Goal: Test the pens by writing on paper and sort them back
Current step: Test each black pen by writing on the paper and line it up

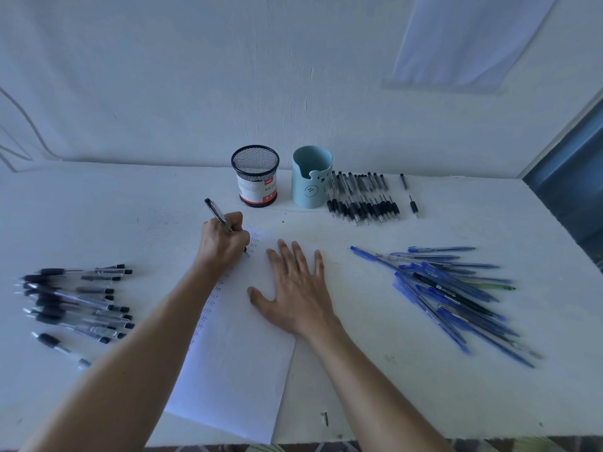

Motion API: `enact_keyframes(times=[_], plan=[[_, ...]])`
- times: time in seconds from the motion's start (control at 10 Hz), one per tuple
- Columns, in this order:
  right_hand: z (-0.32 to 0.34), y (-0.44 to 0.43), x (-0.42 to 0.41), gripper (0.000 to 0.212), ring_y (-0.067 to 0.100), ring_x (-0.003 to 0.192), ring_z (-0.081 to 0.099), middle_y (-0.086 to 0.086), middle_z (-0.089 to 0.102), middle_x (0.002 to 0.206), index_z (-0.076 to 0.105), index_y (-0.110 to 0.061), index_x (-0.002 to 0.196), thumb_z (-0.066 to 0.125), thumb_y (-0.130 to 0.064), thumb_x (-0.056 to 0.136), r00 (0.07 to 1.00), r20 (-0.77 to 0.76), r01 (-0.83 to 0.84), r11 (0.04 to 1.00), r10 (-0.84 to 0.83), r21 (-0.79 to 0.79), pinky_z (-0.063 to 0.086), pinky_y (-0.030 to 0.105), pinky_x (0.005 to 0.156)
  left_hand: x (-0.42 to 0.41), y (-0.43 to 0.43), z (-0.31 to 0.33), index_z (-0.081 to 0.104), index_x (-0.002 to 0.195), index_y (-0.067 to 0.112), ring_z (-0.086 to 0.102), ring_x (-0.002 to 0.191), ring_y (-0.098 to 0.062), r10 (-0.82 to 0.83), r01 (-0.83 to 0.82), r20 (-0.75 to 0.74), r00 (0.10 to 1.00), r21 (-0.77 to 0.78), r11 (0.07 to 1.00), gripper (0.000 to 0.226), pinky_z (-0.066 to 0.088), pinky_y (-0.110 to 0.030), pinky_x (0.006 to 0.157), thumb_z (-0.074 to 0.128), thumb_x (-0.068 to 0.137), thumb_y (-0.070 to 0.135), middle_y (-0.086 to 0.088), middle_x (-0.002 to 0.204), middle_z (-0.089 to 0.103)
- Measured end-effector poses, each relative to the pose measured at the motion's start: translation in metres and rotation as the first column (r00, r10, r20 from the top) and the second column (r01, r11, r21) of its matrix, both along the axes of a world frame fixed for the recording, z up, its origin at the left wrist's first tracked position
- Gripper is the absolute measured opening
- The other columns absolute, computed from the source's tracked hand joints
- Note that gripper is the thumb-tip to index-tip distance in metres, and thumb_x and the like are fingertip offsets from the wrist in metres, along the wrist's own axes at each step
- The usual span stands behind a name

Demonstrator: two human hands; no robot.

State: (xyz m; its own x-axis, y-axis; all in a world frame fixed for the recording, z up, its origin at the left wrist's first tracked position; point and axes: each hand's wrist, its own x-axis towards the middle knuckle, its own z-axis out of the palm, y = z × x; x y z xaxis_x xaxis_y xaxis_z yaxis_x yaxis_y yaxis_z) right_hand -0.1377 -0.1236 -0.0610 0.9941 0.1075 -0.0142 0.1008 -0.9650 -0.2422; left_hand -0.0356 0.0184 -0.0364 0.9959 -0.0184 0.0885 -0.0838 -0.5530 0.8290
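view: head, the only one.
landmark: paper [235, 370], lying slanted on the tabletop [391, 386]; all places below are given from it.
left hand [225, 243]: clamped round a black pen [217, 215], tip down near the paper's far left corner.
right hand [295, 288]: holds nothing; fingers straight and spread, pressed flat on the paper's far middle.
marks: column of faint "test" words [254, 241] along the paper's left edge, partly hidden under the left forearm.
other pens: black pile [75, 298] well left of the paper; blue pile [450, 288] well right of it; neat black row [362, 200] beyond it to the right.
holders: mesh cup [256, 176] and teal cup [310, 181] stand just beyond the paper's far edge.
step in hand (judged): writing one test word with the held pen.
doing it well (judged): let the right palm pin the sheet so it cannot slide. use light, even pressure with the pen tilted. put the word in a free gap of the column, clear of its neighbours, so the trace reads as this pen's alone.
check: look for skips or fading before sorting. which pile means what, cannot tell.
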Motion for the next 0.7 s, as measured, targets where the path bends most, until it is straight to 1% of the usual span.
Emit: enact_keyframes(times=[0.1, 0.2, 0.3, 0.4, 0.5, 0.6, 0.7], plan=[[0.0004, -0.0002, -0.0001, 0.084, 0.021, 0.153, -0.008, 0.002, 0.000, 0.167, 0.013, -0.021, 0.158, 0.027, -0.070, 0.091, 1.000, -0.003, -0.001, 1.000, 0.001, 0.004, -0.012, 0.057, 0.119, -0.0006, -0.0038, 0.0001, 0.029, 0.059, 0.014, 0.022, 0.060, -0.018, 0.005, -0.005, 0.010, 1.000, 0.008, 1.000, 0.035, 0.017, -0.026, 0.045, 0.053, 0.066, -0.010, -0.008, 0.061, 0.028], [-0.0001, -0.0005, 0.0002, 0.085, 0.022, 0.153, -0.007, 0.002, 0.000, 0.167, 0.013, -0.022, 0.158, 0.024, -0.071, 0.089, 1.000, -0.001, -0.003, 1.000, 0.003, 0.002, -0.013, 0.057, 0.119, 0.0001, -0.0028, -0.0007, 0.027, 0.058, 0.015, 0.022, 0.062, -0.019, 0.010, -0.010, -0.005, 1.000, 0.027, 1.000, 0.035, 0.017, -0.028, 0.052, 0.051, 0.064, -0.009, -0.008, 0.061, 0.027], [-0.0004, -0.0008, 0.0002, 0.085, 0.022, 0.153, -0.007, 0.002, 0.001, 0.167, 0.014, -0.022, 0.157, 0.023, -0.071, 0.088, 1.000, -0.002, 0.000, 1.000, 0.000, 0.004, -0.013, 0.057, 0.119, -0.0002, -0.0029, -0.0016, 0.028, 0.058, 0.015, 0.023, 0.061, -0.018, 0.017, -0.016, -0.018, 1.000, 0.025, 1.000, 0.034, 0.018, -0.028, 0.051, 0.052, 0.065, -0.008, -0.008, 0.061, 0.028], [0.0003, -0.0008, 0.0008, 0.087, 0.022, 0.153, -0.008, 0.002, 0.001, 0.167, 0.014, -0.022, 0.157, 0.019, -0.072, 0.086, 1.000, -0.002, 0.001, 1.000, -0.001, -0.003, -0.012, 0.057, 0.119, -0.0005, -0.0031, -0.0015, 0.027, 0.059, 0.015, 0.022, 0.061, -0.018, 0.015, -0.015, 0.005, 1.000, 0.034, 0.999, 0.036, 0.018, -0.027, 0.051, 0.052, 0.066, -0.009, -0.008, 0.062, 0.027], [0.0012, -0.0011, 0.0006, 0.087, 0.021, 0.153, -0.007, 0.001, 0.001, 0.167, 0.014, -0.022, 0.157, 0.020, -0.072, 0.086, 1.000, -0.006, -0.001, 1.000, 0.001, 0.001, -0.012, 0.057, 0.119, 0.0006, -0.0030, -0.0019, 0.026, 0.058, 0.016, 0.021, 0.061, -0.018, 0.017, -0.019, 0.039, 0.999, 0.051, 0.999, 0.036, 0.017, -0.028, 0.052, 0.050, 0.066, -0.010, -0.008, 0.062, 0.027], [0.0031, -0.0016, -0.0004, 0.082, 0.020, 0.153, -0.008, 0.000, 0.000, 0.167, 0.013, -0.023, 0.157, 0.021, -0.068, 0.090, 1.000, -0.015, -0.004, 1.000, 0.005, 0.015, -0.013, 0.055, 0.119, 0.0029, -0.0003, -0.0023, 0.032, 0.057, 0.014, 0.032, 0.055, -0.020, 0.035, -0.035, -0.014, 0.999, 0.002, 0.999, 0.032, 0.025, -0.027, 0.050, 0.054, 0.067, -0.008, -0.009, 0.058, 0.036], [0.0054, -0.0026, -0.0001, 0.072, 0.015, 0.153, -0.008, -0.003, 0.000, 0.167, 0.012, -0.020, 0.158, 0.028, -0.056, 0.098, 0.999, -0.030, 0.015, 0.997, -0.013, 0.075, -0.015, 0.051, 0.120, 0.0045, 0.0053, -0.0033, 0.046, 0.067, 0.014, 0.043, 0.045, -0.017, 0.021, -0.023, -0.010, 1.000, -0.268, 0.963, 0.016, 0.035, -0.025, 0.049, 0.056, 0.072, 0.003, -0.007, 0.056, 0.045]])
